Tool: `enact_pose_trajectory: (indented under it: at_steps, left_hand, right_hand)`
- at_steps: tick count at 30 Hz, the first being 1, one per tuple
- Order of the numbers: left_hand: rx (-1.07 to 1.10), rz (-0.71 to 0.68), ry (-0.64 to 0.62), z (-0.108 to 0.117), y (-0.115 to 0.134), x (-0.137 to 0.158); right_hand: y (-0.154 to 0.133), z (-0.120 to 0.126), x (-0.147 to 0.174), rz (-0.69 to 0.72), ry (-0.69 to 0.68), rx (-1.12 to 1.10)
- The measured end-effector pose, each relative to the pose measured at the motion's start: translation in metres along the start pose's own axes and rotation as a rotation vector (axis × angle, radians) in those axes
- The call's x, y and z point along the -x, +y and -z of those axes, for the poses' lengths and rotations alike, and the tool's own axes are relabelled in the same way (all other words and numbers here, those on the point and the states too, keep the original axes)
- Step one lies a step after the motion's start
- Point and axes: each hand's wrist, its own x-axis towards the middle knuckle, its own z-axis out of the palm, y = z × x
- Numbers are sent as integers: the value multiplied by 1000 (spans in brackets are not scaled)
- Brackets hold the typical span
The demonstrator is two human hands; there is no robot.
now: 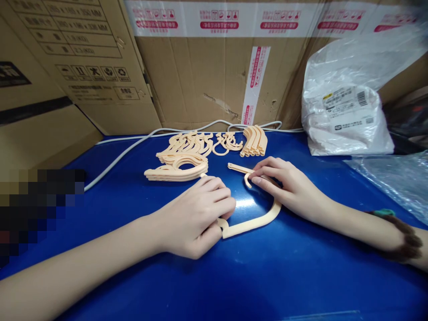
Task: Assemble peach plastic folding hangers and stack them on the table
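Observation:
My left hand [205,214] is closed around one end of a cream plastic hanger piece, and its fingers hide most of what they grip. From that fist a curved hanger arm [256,224] runs right and bends up toward my right hand [284,180]. The right fingers and thumb pinch a small hanger hook [248,180] beside a straight slotted cream piece [239,168]. How these parts join is hidden under the fingers. Just beyond my left hand lies a stack of folded hangers [177,174].
Behind are a row of curved hanger parts [190,143], loose hooks [227,143] and a bundle of hanger arms [254,140] on the blue table [200,285]. A white cable [120,165], cardboard boxes [200,67] and a white plastic bag [347,111] border the work area.

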Motion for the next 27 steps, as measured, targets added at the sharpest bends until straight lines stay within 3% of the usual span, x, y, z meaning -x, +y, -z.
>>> enact_pose_trajectory:
  at_steps: [17,27]
  left_hand:
    - [-193,-33,0,-1,2,-2]
    - [-438,237,192,-2,12,-3]
  right_hand:
    - [0,0,0,0,-5,16]
    - [-2,1,0,-53,8,76]
